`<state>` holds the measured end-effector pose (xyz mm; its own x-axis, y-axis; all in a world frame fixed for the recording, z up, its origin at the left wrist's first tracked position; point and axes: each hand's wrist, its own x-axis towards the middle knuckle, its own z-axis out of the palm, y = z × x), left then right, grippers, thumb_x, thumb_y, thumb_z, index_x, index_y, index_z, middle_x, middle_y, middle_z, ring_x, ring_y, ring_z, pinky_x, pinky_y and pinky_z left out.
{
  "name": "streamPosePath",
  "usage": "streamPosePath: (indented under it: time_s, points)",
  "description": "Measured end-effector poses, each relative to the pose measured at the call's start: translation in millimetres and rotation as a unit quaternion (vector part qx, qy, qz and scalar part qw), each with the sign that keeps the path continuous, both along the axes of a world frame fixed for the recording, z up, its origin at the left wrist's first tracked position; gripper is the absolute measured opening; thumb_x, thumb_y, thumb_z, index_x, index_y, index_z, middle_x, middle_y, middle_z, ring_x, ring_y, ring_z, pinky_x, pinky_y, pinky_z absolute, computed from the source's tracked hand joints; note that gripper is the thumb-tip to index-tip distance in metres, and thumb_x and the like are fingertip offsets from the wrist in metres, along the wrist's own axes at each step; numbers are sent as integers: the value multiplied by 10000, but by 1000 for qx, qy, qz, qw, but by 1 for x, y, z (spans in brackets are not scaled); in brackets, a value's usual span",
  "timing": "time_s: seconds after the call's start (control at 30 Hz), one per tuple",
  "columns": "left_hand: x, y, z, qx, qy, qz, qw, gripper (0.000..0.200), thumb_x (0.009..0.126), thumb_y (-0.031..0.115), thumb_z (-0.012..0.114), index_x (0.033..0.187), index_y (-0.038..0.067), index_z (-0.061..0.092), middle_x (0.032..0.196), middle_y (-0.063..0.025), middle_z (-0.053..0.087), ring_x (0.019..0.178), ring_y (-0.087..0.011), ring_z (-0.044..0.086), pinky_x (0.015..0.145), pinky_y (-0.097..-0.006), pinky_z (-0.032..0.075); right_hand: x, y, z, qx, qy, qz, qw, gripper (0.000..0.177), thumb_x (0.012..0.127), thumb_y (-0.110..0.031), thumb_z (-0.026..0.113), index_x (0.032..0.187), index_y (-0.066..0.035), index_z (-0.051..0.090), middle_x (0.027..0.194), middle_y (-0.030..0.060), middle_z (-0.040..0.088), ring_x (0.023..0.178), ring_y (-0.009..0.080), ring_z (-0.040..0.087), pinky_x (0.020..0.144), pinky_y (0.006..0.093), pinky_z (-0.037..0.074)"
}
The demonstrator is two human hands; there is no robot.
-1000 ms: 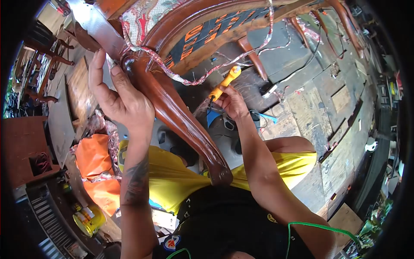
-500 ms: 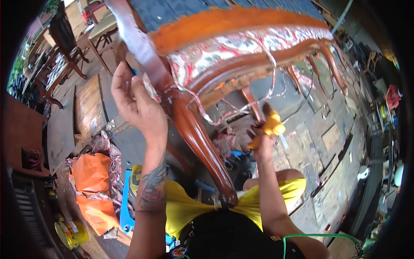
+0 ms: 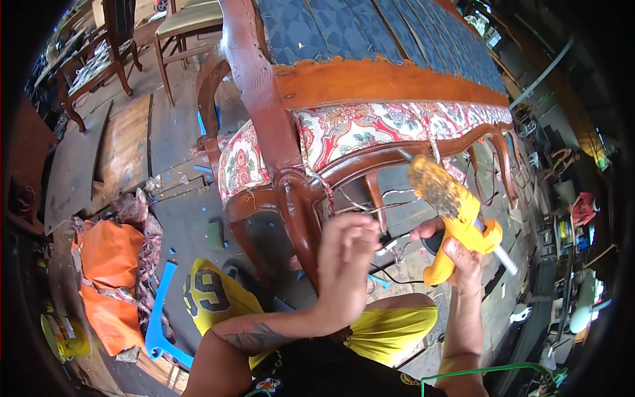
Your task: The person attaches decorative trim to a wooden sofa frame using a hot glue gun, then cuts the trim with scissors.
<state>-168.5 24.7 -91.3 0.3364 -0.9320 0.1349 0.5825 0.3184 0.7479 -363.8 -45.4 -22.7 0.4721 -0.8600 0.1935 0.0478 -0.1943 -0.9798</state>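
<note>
The right hand (image 3: 462, 258) grips a yellow glue gun (image 3: 460, 210) (handle (image 3: 438, 270) partly hidden) in front of the sofa (image 3: 357, 129). The left hand (image 3: 347, 264) is loosely curled; whether it pinches anything, I cannot tell.

This looks like an upholstery workshop: a red-brown carved wooden sofa (image 3: 390, 85) in floral and blue fabric (image 3: 370, 127), a yellow plastic glue gun (image 3: 458, 213) with a pale stick (image 3: 506, 261), small blue scraps (image 3: 201, 123) on the worn patchwork board floor (image 3: 126, 145), a dark wooden chair (image 3: 120, 25) at far left, and jumbled clutter (image 3: 582, 228) along the right.
</note>
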Motion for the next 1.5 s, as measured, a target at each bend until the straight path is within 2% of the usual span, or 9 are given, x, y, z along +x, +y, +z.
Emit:
streamPosePath:
  time_s: [0.17, 0.27, 0.4, 0.57, 0.8, 0.9, 1.0, 1.07, 1.5]
  points:
    - [-20, -20, 5, 12, 117, -202, 972, 669, 1132, 371, 609, 1634, 34, 322, 1618, -136, 426, 1517, -222, 409, 1236, -430, 365, 20, -15, 27, 115, 6, 44, 992, 417, 1015, -271, 764, 1256, 59, 683, 1107, 163, 742, 1039, 276, 722, 964, 420, 576]
    - [-18, -26, 25, -55, 158, -230, 959, 745, 1108, 362, 660, 1628, -13, 280, 1537, -147, 466, 1460, -233, 452, 1232, -420, 360, 33, -16, 28, 161, 0, -63, 985, 377, 1041, -284, 762, 1274, 5, 697, 1110, 110, 744, 995, 198, 717, 896, 374, 588]
    - [-24, -46, 23, -82, 95, -228, 966, 750, 1083, 293, 709, 1639, 23, 285, 1546, -105, 479, 1473, -160, 436, 1243, -360, 352, 32, -39, 42, 193, 86, 37, 977, 306, 1040, -216, 750, 1241, 10, 702, 1059, 113, 766, 935, 197, 734, 830, 330, 606]
    - [-21, -56, 31, -104, 153, -195, 963, 717, 1020, 93, 782, 1574, 5, 335, 1488, -88, 514, 1411, -147, 487, 1200, -348, 413, 39, -47, 60, 200, 115, 62, 971, 323, 1012, -218, 774, 1211, 25, 700, 988, 123, 765, 887, 202, 739, 787, 335, 614]
    - [-13, -70, 35, -141, 179, -199, 953, 658, 1060, 139, 739, 1564, 1, 339, 1452, -70, 536, 1372, -131, 512, 1147, -314, 453, 53, -50, 70, 174, 202, -60, 962, 467, 1001, -397, 810, 1261, -25, 703, 1052, 69, 753, 901, 152, 726, 777, 314, 608]
    - [-10, -68, 31, -134, 170, -218, 952, 525, 1063, 172, 747, 1460, 10, 443, 1307, -31, 568, 1183, -78, 546, 984, -266, 488, 59, -53, 77, 195, 227, -31, 954, 498, 1003, -434, 801, 1287, -36, 703, 1075, 61, 752, 940, 129, 715, 785, 301, 602]
    - [-17, -64, 15, -85, -44, -151, 984, 446, 1042, 271, 778, 1300, 15, 520, 1044, -15, 585, 929, -81, 555, 773, -269, 489, 62, -54, 73, 172, 253, -23, 952, 498, 1009, -429, 796, 1299, -34, 707, 1077, 51, 751, 932, 114, 707, 775, 296, 599]
    - [-17, -62, 13, -83, -37, -138, 986, 313, 1043, 175, 775, 1215, 37, 552, 998, 64, 490, 857, -32, 383, 726, -213, 366, 68, -50, 71, 170, 244, -36, 954, 488, 1015, -424, 791, 1287, -27, 711, 1045, 43, 751, 898, 107, 697, 758, 286, 591]
    - [-22, -69, 3, -55, -20, -123, 991, 396, 1015, 135, 787, 1324, 33, 561, 1096, 37, 561, 918, -38, 459, 791, -229, 423, 63, -61, 54, 200, 246, -5, 948, 375, 1015, -379, 792, 1127, -23, 764, 970, 46, 748, 814, 123, 699, 690, 284, 581]
